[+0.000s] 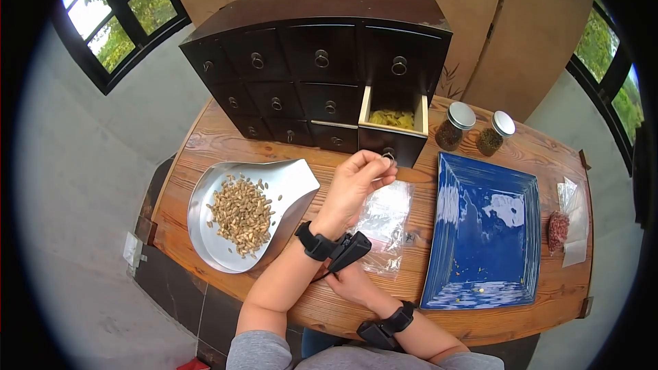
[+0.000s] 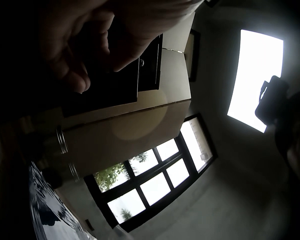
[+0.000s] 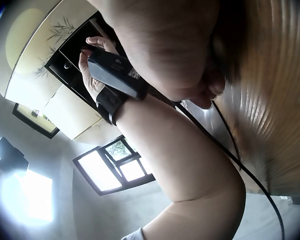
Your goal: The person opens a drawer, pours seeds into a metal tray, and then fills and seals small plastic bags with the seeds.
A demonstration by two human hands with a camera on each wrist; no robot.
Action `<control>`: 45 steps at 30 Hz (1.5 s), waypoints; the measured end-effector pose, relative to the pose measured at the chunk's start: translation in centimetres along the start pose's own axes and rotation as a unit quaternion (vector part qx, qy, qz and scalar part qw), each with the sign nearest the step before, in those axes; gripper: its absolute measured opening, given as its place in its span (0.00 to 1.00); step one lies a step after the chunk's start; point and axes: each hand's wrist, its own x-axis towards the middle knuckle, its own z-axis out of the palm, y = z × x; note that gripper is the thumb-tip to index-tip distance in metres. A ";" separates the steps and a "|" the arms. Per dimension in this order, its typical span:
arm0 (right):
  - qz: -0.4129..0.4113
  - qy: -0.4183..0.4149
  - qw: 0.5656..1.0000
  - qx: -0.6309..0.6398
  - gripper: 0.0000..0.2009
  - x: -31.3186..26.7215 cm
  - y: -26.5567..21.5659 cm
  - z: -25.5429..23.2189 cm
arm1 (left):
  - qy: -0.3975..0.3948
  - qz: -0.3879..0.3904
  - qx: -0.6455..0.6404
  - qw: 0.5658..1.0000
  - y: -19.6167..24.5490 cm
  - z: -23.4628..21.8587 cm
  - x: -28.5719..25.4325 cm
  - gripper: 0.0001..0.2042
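Note:
In the head view my left hand (image 1: 354, 187) is at the front of the pulled-out drawer (image 1: 384, 142), thumb and forefinger pinching its ring pull (image 1: 388, 155). Yellow dried flakes (image 1: 392, 118) lie inside that drawer, which belongs to a dark wooden cabinet (image 1: 312, 27). My left hand (image 2: 115, 35) looms dark in its own wrist view. Below the left forearm, my right hand (image 1: 351, 282) rests low over the table's near side, partly covered by the left wrist camera. Its fingers (image 3: 212, 90) hang loosely curled with nothing seen in them.
A metal scoop (image 1: 305, 181) with striped seeds stands left. Clear plastic bags (image 1: 387, 216) lie mid-table, beside a blue square plate (image 1: 486, 247) with a few yellow crumbs. Two lidded jars (image 1: 455, 127) stand behind it; a bag of reddish bits (image 1: 557, 231) lies right.

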 end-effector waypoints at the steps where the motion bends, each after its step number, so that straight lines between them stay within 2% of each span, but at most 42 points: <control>1: -0.001 0.000 1.000 -0.001 0.08 0.1 -0.2 -0.1 | -0.002 -0.009 0.007 1.000 0.2 0.0 -0.2 0.03; 6: -0.014 -0.005 1.000 0.007 0.07 0.3 -1.4 -0.8 | -0.009 -0.025 0.014 1.000 0.5 0.0 -0.9 0.03; 16: 0.004 -0.021 1.000 0.020 0.07 0.2 -0.7 -0.5 | -0.006 -0.023 0.025 0.999 0.3 -0.1 -0.2 0.04; 20: 0.009 -0.042 0.999 0.001 0.06 0.1 0.0 -0.1 | 0.002 0.013 0.013 1.000 -0.1 0.3 1.5 0.07; 23: 0.063 -0.058 0.996 -0.001 0.08 0.3 -0.9 -0.6 | -0.004 0.052 0.004 0.999 -0.7 0.3 3.0 0.09; 24: 0.060 -0.067 0.996 0.001 0.08 0.4 -0.8 -0.5 | -0.008 0.056 0.012 0.998 -0.6 0.4 3.4 0.12; 26: 0.001 -0.026 1.000 0.004 0.08 0.5 -0.6 -0.4 | -0.006 0.064 0.020 0.998 -0.5 0.5 3.9 0.15; 28: -0.004 -0.026 1.000 0.015 0.08 0.5 -1.1 -0.4 | -0.002 0.058 0.018 0.998 -0.3 0.6 4.3 0.20; 29: -0.006 -0.018 1.000 0.024 0.08 0.5 -1.2 -0.4 | -0.031 0.056 0.013 0.998 -0.7 0.0 4.9 0.21; 33: 0.008 -0.027 0.999 0.037 0.08 0.5 -0.9 -0.4 | -0.025 0.075 0.024 0.997 -0.3 -0.2 4.2 0.20; 35: 0.003 -0.029 0.999 -0.019 0.07 0.3 -0.2 -0.1 | -0.003 0.068 -0.019 0.998 1.7 -1.3 3.0 0.19; 37: 0.011 -0.037 0.999 -0.006 0.07 0.7 -1.5 -0.6 | 0.110 0.147 -0.071 0.980 3.4 -3.4 2.3 0.13; 39: 0.021 -0.045 0.999 0.006 0.06 0.8 -1.9 -0.5 | 0.163 0.198 -0.155 0.954 5.1 -7.5 2.6 0.06; 40: 0.014 -0.041 0.999 0.010 0.06 0.8 -1.7 -0.5 | 0.168 0.199 -0.179 0.949 6.0 -10.0 3.0 0.05; 42: 0.003 -0.040 0.999 0.012 0.06 0.8 -1.5 -0.4 | 0.287 0.222 -0.229 0.903 8.3 -12.0 3.4 0.08; 45: 0.006 -0.047 0.999 0.005 0.06 0.9 -1.5 -0.4 | 0.328 0.212 -0.248 0.887 10.2 -15.0 4.9 0.10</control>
